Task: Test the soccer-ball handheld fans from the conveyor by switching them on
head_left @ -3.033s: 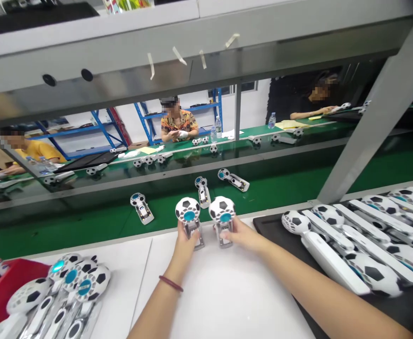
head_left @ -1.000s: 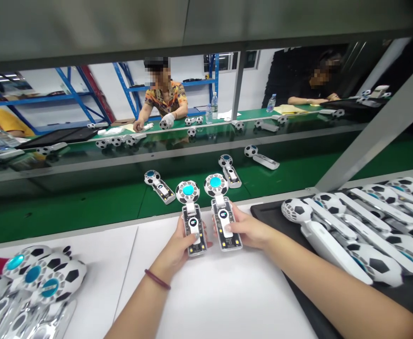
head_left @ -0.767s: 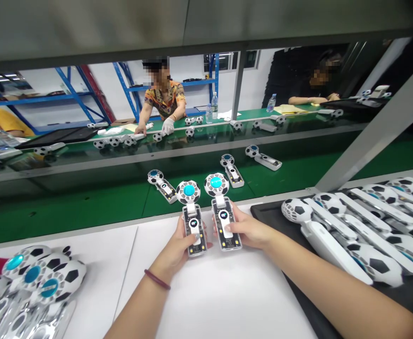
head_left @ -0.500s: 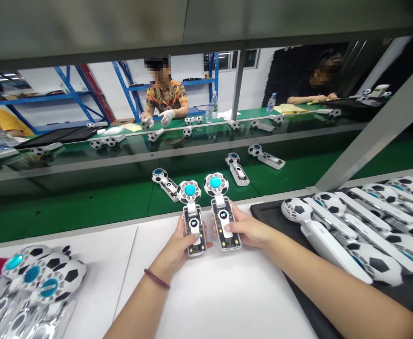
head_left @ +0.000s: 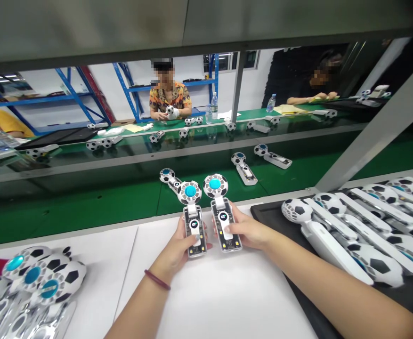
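Note:
Two handheld fans with soccer-ball heads are held upright side by side over the white worktop. My left hand [head_left: 181,242] is closed around the clear-cased handle of the left fan [head_left: 194,228], its thumb on the white front panel. Around the right fan [head_left: 223,226] my right hand [head_left: 243,226] is closed in the same way, thumb on the panel. Both round displays are lit and seem to read 100. The heads have bright blue centres and do not touch each other. Fingers behind the handles are mostly hidden.
Several fans lie in a black tray [head_left: 273,221] on the right. More are piled at the lower left [head_left: 47,278]. Beyond the worktop runs a green conveyor [head_left: 121,197] carrying fans. A slanted metal post [head_left: 365,127] stands right. Co-workers sit across the line.
Fans on the near conveyor lane have shifted right, while those on the far lane moved slightly left. The co-worker opposite now holds a fan closer in. My hands stay nearly still.

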Tool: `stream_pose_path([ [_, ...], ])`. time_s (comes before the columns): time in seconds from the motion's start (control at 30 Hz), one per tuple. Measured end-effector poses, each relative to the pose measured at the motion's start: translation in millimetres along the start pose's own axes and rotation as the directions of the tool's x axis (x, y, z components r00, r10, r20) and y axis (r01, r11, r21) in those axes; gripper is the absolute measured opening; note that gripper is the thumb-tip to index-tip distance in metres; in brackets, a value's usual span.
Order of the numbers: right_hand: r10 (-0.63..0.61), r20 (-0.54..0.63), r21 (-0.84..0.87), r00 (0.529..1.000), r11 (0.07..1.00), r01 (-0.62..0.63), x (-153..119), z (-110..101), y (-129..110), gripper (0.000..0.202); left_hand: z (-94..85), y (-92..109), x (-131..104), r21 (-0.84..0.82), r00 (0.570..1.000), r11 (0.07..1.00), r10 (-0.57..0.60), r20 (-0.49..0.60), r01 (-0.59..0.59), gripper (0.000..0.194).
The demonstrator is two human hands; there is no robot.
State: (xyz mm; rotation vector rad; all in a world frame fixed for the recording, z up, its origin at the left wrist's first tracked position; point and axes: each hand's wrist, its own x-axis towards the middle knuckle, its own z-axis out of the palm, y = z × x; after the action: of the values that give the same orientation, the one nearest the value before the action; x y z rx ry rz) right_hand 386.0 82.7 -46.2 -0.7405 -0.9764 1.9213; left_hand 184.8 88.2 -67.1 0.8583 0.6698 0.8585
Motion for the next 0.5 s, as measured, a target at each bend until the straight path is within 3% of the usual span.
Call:
stream_pose_path([
  [0.13, -0.036, -0.008, 0.007, 0.999, 0.999, 0.036, 0, 2, 3, 0.077, 3.6, 2, -2, 0.016, 1.000, 1.000, 0.010, -0.011, -0.010, 0.061],
  [0.27, -0.100, 0.024, -0.033, 0.995, 0.994, 0.101, -4, 7, 1, 0.077, 16.7, 14, -11, 0.039, 0.994, 0.993, 0.109, -0.007, -0.109, 0.054],
  [0.4, -0.263, 0.064, -0.138, 0.963, 0.953, 0.269, -14, 29, -27, 0.068, 43.4, 50, -22, 0.047, 0.955, 0.954, 0.295, 0.031, -0.296, 0.049],
  [0.5, -0.338, 0.053, -0.151, 0.940, 0.927, 0.342, -29, 56, -67, 0.042, 69.9, 87, -34, 0.026, 0.874, 0.874, 0.486, 0.001, -0.486, 0.050],
])
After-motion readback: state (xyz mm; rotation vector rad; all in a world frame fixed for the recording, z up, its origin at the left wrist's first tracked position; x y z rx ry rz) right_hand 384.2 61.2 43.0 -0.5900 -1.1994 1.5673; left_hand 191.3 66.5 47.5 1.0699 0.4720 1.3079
